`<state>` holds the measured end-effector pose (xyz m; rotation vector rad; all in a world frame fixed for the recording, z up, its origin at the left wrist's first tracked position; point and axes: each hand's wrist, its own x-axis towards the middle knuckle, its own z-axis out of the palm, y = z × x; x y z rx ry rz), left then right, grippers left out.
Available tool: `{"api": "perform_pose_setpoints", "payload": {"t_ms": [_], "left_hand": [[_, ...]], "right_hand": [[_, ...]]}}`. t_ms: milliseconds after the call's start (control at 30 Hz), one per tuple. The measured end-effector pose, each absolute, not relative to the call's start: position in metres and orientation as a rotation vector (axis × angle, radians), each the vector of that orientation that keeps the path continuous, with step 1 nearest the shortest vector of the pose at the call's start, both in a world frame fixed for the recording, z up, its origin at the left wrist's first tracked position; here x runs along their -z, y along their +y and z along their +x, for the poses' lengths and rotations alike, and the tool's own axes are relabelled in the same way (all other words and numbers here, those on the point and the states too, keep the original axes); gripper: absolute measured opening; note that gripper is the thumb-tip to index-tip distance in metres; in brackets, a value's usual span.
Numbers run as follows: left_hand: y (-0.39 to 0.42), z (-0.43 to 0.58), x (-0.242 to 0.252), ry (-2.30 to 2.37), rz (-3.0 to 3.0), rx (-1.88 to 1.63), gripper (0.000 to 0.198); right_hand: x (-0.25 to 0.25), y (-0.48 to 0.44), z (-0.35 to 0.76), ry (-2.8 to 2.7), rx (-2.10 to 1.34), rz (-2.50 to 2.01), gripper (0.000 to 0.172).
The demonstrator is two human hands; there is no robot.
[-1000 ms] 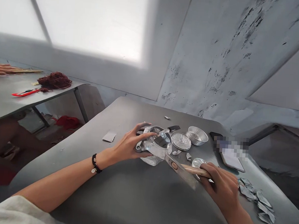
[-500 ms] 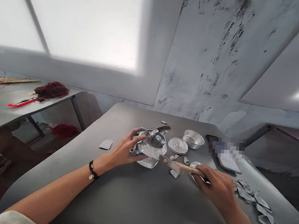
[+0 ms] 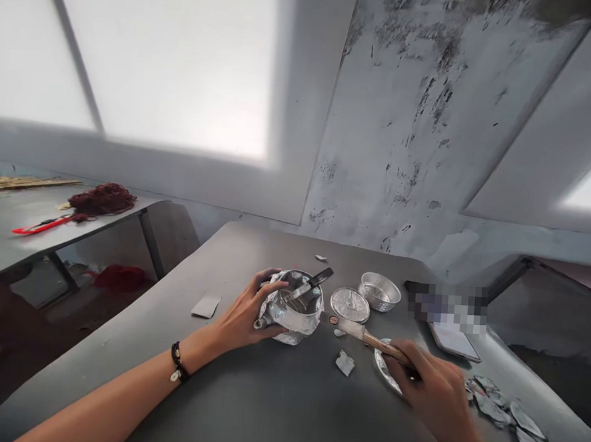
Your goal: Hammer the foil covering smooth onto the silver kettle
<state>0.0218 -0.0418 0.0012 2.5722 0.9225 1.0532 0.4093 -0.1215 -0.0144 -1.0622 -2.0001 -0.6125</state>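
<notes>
My left hand (image 3: 244, 314) is wrapped round a small silver teapot (image 3: 294, 307) that stands on the grey metal table (image 3: 244, 398); the pot's spout points toward me and its black handle sticks up to the right. My right hand (image 3: 433, 389) grips the wooden handle of a knife (image 3: 363, 335), whose blade tip touches the pot's right side. A silver lid (image 3: 350, 304) and a small silver bowl (image 3: 380, 291) lie just right of the pot. A round silver disc (image 3: 382, 370) shows partly under my right hand.
Silver scraps (image 3: 514, 418) are heaped at the right edge, and one scrap (image 3: 345, 362) lies near the knife. A phone (image 3: 453, 339) lies at the right, a grey card (image 3: 206, 305) to the left. Another table at left holds red thread (image 3: 101, 198) and a red cutter (image 3: 37, 225).
The knife has drawn back and lowered, its blade now touching the pot's right side. The camera tilted upward. The other person's hand at the far left is gone from view.
</notes>
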Motion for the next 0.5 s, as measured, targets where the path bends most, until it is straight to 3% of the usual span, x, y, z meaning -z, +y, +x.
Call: {"api": "perform_pose_setpoints", "payload": {"t_ms": [133, 500], "left_hand": [[-0.044, 0.02, -0.001, 0.914, 2.6, -1.068, 0.087], [-0.037, 0.013, 0.004, 0.98, 2.192, -0.911, 0.083]], "right_hand": [[0.018, -0.12, 0.413, -1.944, 0.613, -1.126, 0.031], [0.033, -0.118, 0.409, -1.964, 0.576, -1.205, 0.03]]}}
